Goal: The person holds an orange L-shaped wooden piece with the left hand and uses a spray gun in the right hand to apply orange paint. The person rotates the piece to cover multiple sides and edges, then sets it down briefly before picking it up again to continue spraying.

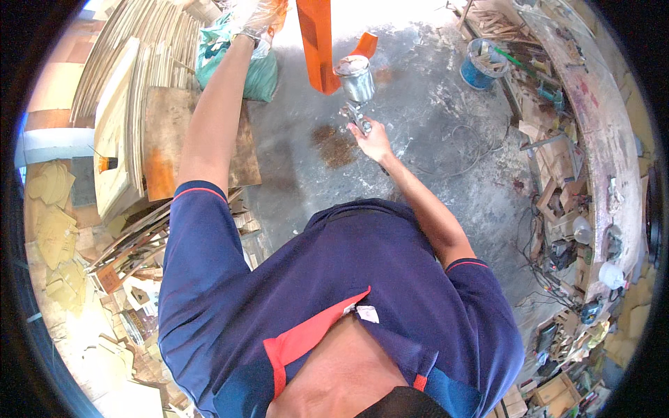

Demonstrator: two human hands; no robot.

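Note:
In my right hand (374, 141) is a metal spray gun (357, 118), its handle wrapped by my fingers. A silvery paint cup (357, 81) with drips down its side sits on the gun. Just beyond and to the left of the cup, an orange painted board (317, 49) runs up out of the picture. A shorter orange part (365, 45) shows behind the cup. My left hand (256, 19) reaches far forward in a clear plastic glove, with orange at its fingers. The upper edge cuts the fingers off, so their grip is hidden.
A teal sack (258, 75) stands under my left wrist. Stacked wooden sheets (129, 56) lean at the left. A blue bucket (482, 66) holds scraps. Along the right runs a long bench (598, 132) with wood offcuts and tools. A thin hose (481, 157) lies on the stained floor.

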